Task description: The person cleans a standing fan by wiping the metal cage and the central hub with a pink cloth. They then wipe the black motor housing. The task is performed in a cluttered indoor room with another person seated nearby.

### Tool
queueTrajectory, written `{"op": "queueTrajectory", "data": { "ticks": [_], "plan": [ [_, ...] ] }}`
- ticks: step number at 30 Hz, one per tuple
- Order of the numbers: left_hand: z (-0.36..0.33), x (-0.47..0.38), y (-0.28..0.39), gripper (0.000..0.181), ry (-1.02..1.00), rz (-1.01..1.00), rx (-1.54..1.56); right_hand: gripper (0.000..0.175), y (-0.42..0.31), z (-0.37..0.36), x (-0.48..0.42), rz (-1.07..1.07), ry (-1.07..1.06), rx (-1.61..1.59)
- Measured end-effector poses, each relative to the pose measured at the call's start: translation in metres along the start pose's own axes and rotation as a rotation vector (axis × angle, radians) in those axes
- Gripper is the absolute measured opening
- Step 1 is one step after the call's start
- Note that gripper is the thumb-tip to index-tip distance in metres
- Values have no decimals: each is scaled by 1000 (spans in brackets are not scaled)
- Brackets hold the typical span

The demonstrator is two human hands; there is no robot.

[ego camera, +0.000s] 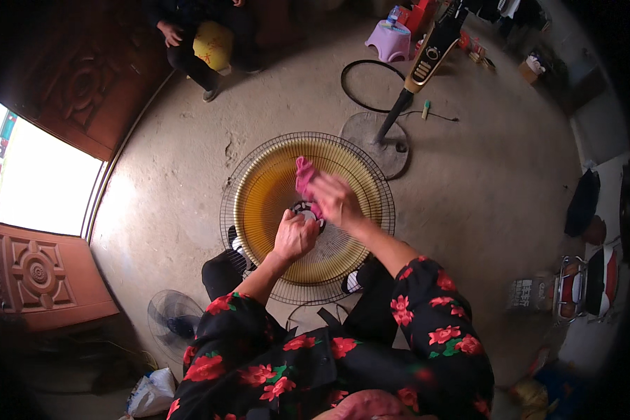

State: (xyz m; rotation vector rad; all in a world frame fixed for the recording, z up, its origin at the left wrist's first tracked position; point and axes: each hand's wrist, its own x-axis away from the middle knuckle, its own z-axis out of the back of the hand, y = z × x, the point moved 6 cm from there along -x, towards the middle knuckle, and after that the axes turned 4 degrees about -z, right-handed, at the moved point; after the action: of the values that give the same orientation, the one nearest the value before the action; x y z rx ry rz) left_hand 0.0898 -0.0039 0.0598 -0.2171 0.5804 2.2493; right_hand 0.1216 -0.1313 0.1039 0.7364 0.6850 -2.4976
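A round wire fan grille (pixel 228 195) lies in front of me over a yellow basin (pixel 262 181). My left hand (pixel 297 235) is closed at the dark hub ring (pixel 323 226) in the grille's middle, its fingertips partly hidden. My right hand (pixel 337 202), blurred, grips a pink cloth (pixel 304 173) just above the hub. Part of the cloth hangs beyond my right fingers, over the wires. The grille's near edge rests around my knees and feet, a striped shoe (pixel 353 282) showing beside it.
A fan stand with a round base (pixel 359 134) and control panel (pixel 428 60) leans beyond the grille. Near it are a black hoop (pixel 343 84) and a lilac stool (pixel 388 43). Another person's hand (pixel 170 34) shows at upper left. A second fan (pixel 170 320) lies at lower left.
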Motion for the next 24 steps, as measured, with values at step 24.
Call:
{"op": "queueTrajectory", "data": {
  "ticks": [24],
  "plan": [
    [8, -5, 7, 31, 123, -51, 38, 9, 125, 9, -19, -394, 59, -166]
  ]
}}
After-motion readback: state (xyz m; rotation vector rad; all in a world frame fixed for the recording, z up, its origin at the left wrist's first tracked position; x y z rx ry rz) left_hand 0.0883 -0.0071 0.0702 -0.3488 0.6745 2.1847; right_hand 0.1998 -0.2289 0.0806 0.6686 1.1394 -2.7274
